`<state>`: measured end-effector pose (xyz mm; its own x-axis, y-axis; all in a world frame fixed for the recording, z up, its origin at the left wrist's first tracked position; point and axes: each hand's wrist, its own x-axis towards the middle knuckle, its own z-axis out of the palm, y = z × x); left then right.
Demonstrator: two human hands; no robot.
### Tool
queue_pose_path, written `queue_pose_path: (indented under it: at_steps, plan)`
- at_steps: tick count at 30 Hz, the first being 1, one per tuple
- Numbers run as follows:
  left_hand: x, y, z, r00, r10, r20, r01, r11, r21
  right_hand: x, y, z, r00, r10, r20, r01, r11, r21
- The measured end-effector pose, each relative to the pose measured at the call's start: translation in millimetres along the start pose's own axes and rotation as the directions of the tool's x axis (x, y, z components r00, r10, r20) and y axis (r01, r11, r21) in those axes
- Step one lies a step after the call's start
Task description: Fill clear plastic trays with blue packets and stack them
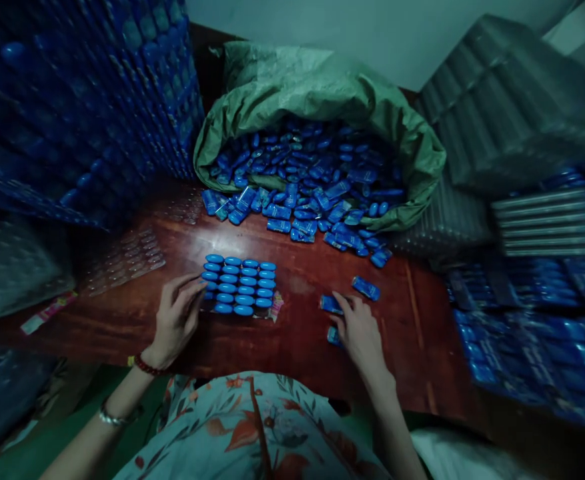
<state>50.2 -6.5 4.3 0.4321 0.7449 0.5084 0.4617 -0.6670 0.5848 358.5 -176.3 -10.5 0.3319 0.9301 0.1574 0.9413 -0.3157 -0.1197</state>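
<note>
A clear blister tray (207, 307) lies on the table, filled with rows of glossy blue oval pieces (245, 281). At its left edge is my left hand (176, 312), fingers drawn together against the end pieces; whatever is between the fingertips is hidden. To the right of the tray, my right hand (359, 333) pinches a small blue packet (329, 304) at table level. Another blue packet (333, 336) sits just below those fingers, partly covered by the hand. One more loose packet (366, 288) rests a little above and to the right.
A green sack (397, 107) lies open at the back, blue packets (292, 212) spilling from it. Filled trays (82, 120) stand stacked at left, near empty clear trays (127, 260). More tray stacks (512, 113) and blue packs (537, 347) crowd the right. A pink-and-white strip (47, 313) lies left.
</note>
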Motion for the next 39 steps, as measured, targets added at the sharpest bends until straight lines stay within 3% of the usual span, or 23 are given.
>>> queue_pose_path:
  at_steps: [2,4,7,8,9,11,13,16,18,21,23,25,28,30,32,34,36,39]
  plan:
    - [27.6,10.0,4.9,0.998,0.050,0.045,-0.047,0.997,-0.065,-2.5,16.3,6.7,0.999,-0.036,0.041,0.035,0.999,0.011]
    - [64.8,19.1,21.1,0.959,0.162,0.231,-0.139,0.984,-0.112,5.2,17.5,15.9,0.997,-0.062,0.048,0.058,0.994,0.092]
    - [125.0,25.1,63.5,0.773,0.287,0.565,-0.318,0.947,-0.046,29.7,1.1,26.6,0.998,-0.052,0.033,0.040,0.957,0.289]
    - [142.4,24.6,79.9,0.705,0.286,0.649,-0.383,0.924,0.008,37.9,-5.9,28.4,0.999,-0.028,0.043,0.010,0.929,0.370]
    - [157.0,23.2,96.2,0.668,0.225,0.709,-0.411,0.906,0.100,44.7,-12.4,29.4,0.998,0.010,0.069,-0.040,0.890,0.455]
    - [176.9,19.1,125.5,0.634,0.128,0.762,-0.434,0.875,0.214,51.8,-22.8,30.0,0.978,0.114,0.177,-0.201,0.754,0.625]
    - [185.1,15.5,148.1,0.632,0.094,0.769,-0.432,0.867,0.249,49.9,-29.8,29.5,0.926,0.170,0.336,-0.374,0.525,0.764]
    - [186.2,13.5,167.3,0.614,0.112,0.781,-0.437,0.873,0.218,37.5,-36.3,26.5,0.866,0.117,0.486,-0.500,0.195,0.844]
    - [187.3,13.4,170.6,0.599,0.112,0.793,-0.428,0.882,0.198,29.1,-38.7,22.7,0.852,0.085,0.516,-0.523,0.106,0.846]
    - [192.4,10.3,158.8,0.594,0.087,0.800,-0.390,0.901,0.191,20.4,-40.8,15.6,0.849,0.081,0.522,-0.528,0.083,0.845]
    - [193.1,5.7,136.8,0.630,0.091,0.771,-0.310,0.940,0.142,16.1,-44.0,10.6,0.855,0.070,0.513,-0.518,0.122,0.847]
    - [186.2,0.5,103.4,0.737,0.134,0.663,-0.195,0.981,0.019,11.9,-51.1,5.6,0.880,0.057,0.471,-0.471,0.224,0.853]
    - [155.9,-5.4,42.2,0.930,0.126,0.346,-0.068,0.982,-0.175,5.8,-67.4,1.3,0.951,-0.015,0.309,-0.262,0.495,0.828]
    - [124.0,-8.1,5.0,0.981,-0.018,0.195,0.067,0.967,-0.246,2.9,-78.2,2.8,0.979,-0.138,0.152,-0.028,0.644,0.764]
    - [87.4,-10.7,-21.4,0.973,-0.215,0.085,0.231,0.920,-0.317,1.8,-85.6,7.3,0.962,-0.271,0.007,0.202,0.732,0.651]
    - [51.1,-13.6,-35.1,0.920,-0.392,0.005,0.364,0.850,-0.381,3.0,-89.8,11.6,0.923,-0.376,-0.075,0.363,0.792,0.490]
    - [19.6,-16.2,-38.3,0.855,-0.518,-0.041,0.450,0.778,-0.438,6.8,-93.0,11.5,0.885,-0.460,-0.068,0.455,0.827,0.331]
    - [-13.9,-17.8,-32.3,0.790,-0.610,-0.053,0.513,0.707,-0.488,17.5,-101.6,1.3,0.831,-0.554,0.058,0.539,0.826,0.166]
